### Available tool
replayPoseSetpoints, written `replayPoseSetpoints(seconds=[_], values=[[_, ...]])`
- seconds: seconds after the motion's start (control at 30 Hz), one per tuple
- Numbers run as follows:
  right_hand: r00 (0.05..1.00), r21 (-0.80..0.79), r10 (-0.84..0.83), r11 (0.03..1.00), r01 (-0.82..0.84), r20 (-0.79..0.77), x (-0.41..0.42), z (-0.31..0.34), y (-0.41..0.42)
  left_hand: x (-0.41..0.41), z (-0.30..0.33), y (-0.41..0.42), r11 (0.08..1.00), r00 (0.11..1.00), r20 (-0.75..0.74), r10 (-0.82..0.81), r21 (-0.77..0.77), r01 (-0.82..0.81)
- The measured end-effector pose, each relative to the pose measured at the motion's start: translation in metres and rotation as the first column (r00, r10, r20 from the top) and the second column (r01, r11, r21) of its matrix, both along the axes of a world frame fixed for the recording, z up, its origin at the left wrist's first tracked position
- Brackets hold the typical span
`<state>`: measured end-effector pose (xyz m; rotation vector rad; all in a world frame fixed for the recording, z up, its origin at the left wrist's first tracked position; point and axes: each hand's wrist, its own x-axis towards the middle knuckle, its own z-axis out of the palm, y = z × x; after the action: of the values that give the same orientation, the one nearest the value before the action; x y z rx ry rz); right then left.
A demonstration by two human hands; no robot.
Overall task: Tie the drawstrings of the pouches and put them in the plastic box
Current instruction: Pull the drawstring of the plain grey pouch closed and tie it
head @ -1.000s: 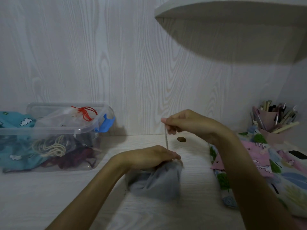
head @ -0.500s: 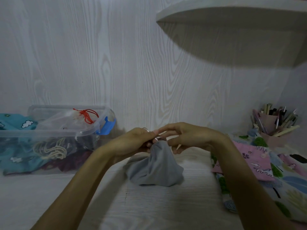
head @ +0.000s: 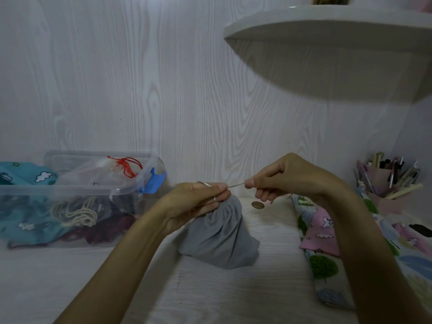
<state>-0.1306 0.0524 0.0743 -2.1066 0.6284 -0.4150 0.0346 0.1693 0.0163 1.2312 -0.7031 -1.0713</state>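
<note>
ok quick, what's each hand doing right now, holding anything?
Left hand: grips the gathered neck of the grey pouch.
Right hand: pinches the drawstring, pulled out sideways from the pouch.

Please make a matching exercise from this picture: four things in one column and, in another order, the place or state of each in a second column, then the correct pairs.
Things
1. grey pouch
2. plastic box
3. drawstring
4. pen holder

Places or states
A. far right, by the wall
B. stretched between the left hand and right hand
C. on the table, mouth gathered shut
D. on the left, pouches inside

Pairs: 1-C, 2-D, 3-B, 4-A
</note>
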Motion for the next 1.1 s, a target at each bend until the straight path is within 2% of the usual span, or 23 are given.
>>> replayPoseSetpoints(seconds=[0.07, 0.17, 0.23, 0.33, 0.4, 0.53, 0.77, 0.9, 1.1], values=[[0.995, -0.014, 0.066, 0.998, -0.067, -0.078, -0.003, 0.004, 0.004, 0.0, 0.0, 0.001, 0.999, 0.997, -0.065, 0.044, -0.029, -0.046], [0.944, -0.043, 0.171, 0.981, -0.191, -0.283, -0.005, 0.005, 0.012, 0.0, 0.002, 0.003, 0.997, 0.998, -0.019, 0.066, -0.037, -0.066], [0.921, -0.077, 0.163, 0.976, -0.203, -0.355, -0.006, 0.006, 0.013, 0.0, 0.004, 0.005, 0.997, 0.997, 0.027, 0.071, -0.04, -0.07], [0.956, -0.171, 0.03, 0.982, -0.083, -0.292, 0.0, 0.002, 0.01, 0.001, 0.005, 0.007, 0.995, 0.994, 0.068, 0.081, -0.057, -0.078], [0.978, -0.211, 0.013, 0.976, -0.058, -0.209, 0.009, -0.005, 0.01, 0.002, 0.006, 0.007, 0.996, 0.993, 0.098, 0.07, -0.064, -0.064], [0.945, -0.092, 0.206, 0.967, -0.236, -0.255, 0.031, -0.022, 0.014, 0.001, 0.005, 0.007, 0.997, 0.972, 0.225, 0.069, -0.056, -0.058], [0.961, 0.052, 0.194, 0.981, -0.188, -0.197, 0.03, -0.022, 0.009, 0.005, 0.005, 0.009, 0.994, 0.934, 0.344, 0.094, -0.085, -0.069], [0.976, 0.077, 0.16, 0.986, -0.15, -0.149, 0.037, -0.025, 0.012, 0.014, 0.004, 0.013, 0.974, 0.797, 0.559, 0.228, -0.13, -0.187], [0.97, 0.007, 0.185, 0.982, -0.186, -0.158, 0.036, -0.025, 0.017, 0.011, -0.003, 0.008, 0.906, 0.597, 0.681, 0.423, -0.332, -0.263]])
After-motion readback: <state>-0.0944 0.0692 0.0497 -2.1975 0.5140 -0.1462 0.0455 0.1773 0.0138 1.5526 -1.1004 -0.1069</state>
